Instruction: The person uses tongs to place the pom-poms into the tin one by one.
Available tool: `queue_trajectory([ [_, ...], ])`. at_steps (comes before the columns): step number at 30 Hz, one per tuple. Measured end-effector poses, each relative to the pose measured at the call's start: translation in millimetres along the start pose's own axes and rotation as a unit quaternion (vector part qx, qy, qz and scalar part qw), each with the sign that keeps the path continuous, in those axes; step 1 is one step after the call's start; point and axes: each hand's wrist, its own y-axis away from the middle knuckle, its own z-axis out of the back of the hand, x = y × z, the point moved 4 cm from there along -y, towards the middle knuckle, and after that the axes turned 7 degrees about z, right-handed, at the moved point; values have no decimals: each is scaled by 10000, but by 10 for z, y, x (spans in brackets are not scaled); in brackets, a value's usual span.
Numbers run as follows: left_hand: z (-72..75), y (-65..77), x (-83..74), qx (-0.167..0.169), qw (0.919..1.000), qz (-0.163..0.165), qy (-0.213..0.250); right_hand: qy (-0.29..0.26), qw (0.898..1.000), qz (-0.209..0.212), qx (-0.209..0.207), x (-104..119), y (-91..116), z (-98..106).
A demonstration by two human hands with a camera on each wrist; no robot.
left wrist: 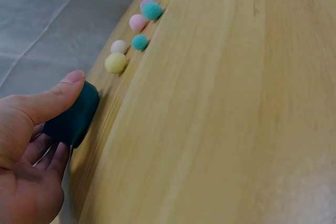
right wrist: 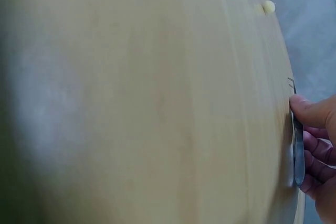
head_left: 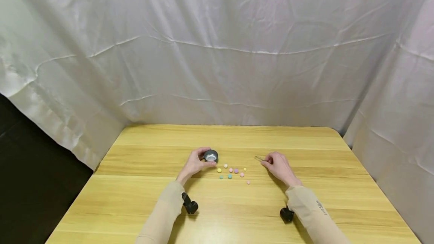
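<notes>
My left hand (head_left: 196, 163) grips a small round dark bowl (head_left: 211, 156) with a silvery inside, its thumb on the near side and its fingers round the far side. In the left wrist view the bowl's dark outer wall (left wrist: 79, 114) stands upright close over the wood. My right hand (head_left: 279, 167) pinches metal tweezers (right wrist: 298, 148) between thumb and fingers; their bent tips point left, toward the fluffy pom-poms. Between the hands lie several pom-poms, among them a yellow one (head_left: 219, 170), a white one (head_left: 225, 165), a purple one (head_left: 236, 171) and a teal one (head_left: 229, 176).
All of this is on a light wooden table (head_left: 237, 214). A pale grey curtain (head_left: 237, 67) hangs behind the table and along its sides. A black area (head_left: 34, 168) shows at the far left. Black wrist cameras (head_left: 191, 207) are strapped under both sleeves.
</notes>
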Motion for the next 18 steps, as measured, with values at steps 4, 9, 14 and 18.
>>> queue_trajectory([
  [4, 18, 12, 2, 31, 10000, -39, -83, 23, 9999, 114, -24, 18, 0, -6],
  [9, 58, 32, 20, 78, 9997, -89, -235, 123, 9996, 208, -140, 18, 0, -10],
  [14, 109, 85, 15, 157, 9988, -142, -434, 116, 9987, 428, -238, 43, 37, 7],
  [18, 135, 132, 1, 266, 9980, -226, -526, 106, 9979, 594, -250, 67, 82, 25],
])
